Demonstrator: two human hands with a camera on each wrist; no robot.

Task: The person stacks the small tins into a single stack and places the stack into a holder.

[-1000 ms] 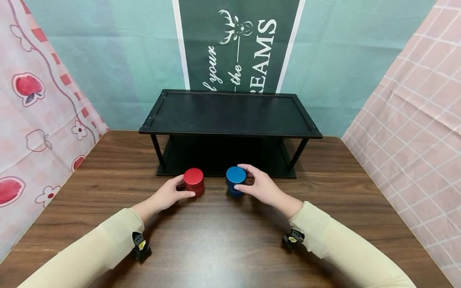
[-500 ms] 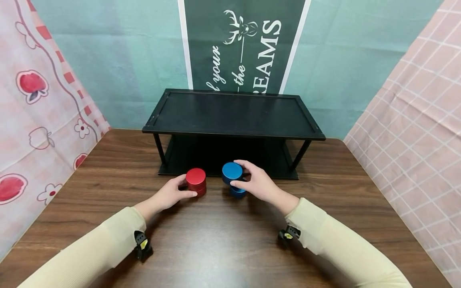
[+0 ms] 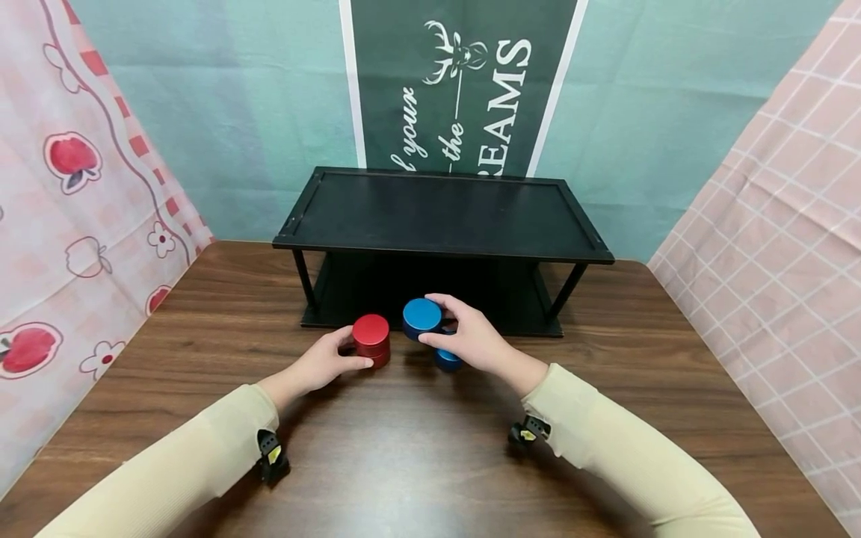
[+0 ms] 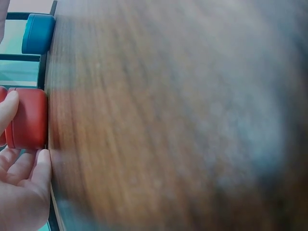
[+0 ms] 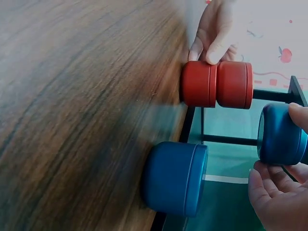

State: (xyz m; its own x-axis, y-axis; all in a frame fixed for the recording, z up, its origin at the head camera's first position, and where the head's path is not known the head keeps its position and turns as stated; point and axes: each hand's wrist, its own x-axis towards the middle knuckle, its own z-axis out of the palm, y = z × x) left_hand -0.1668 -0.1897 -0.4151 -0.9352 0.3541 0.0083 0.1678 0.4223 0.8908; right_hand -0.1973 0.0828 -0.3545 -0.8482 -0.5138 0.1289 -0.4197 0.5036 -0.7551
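Observation:
Two round red tins stand stacked: the upper red tin (image 3: pixel 371 329) rests on the lower red tin (image 5: pixel 198 84). My left hand (image 3: pixel 327 362) holds this stack from its left side, with the thumb in front near the seam between the tins. Up off the table, my right hand (image 3: pixel 476 338) grips a round blue tin (image 3: pixel 421 317) between thumb and fingers. A second blue tin (image 5: pixel 171 178) stands upright on the table below and to the right of the lifted one, apart from it. In the head view my right hand partly hides that lower tin.
Behind the tins stands a black two-tier shelf (image 3: pixel 444 213), its front edge close to both hands. The wooden table (image 3: pixel 403 448) stretches in front. Patterned cloths hang at the left, back and right.
My right hand has lifted the upper blue tin off the lower one and carried it left toward the red stack. My left hand keeps its hold on the red tins. The head view has shifted slightly.

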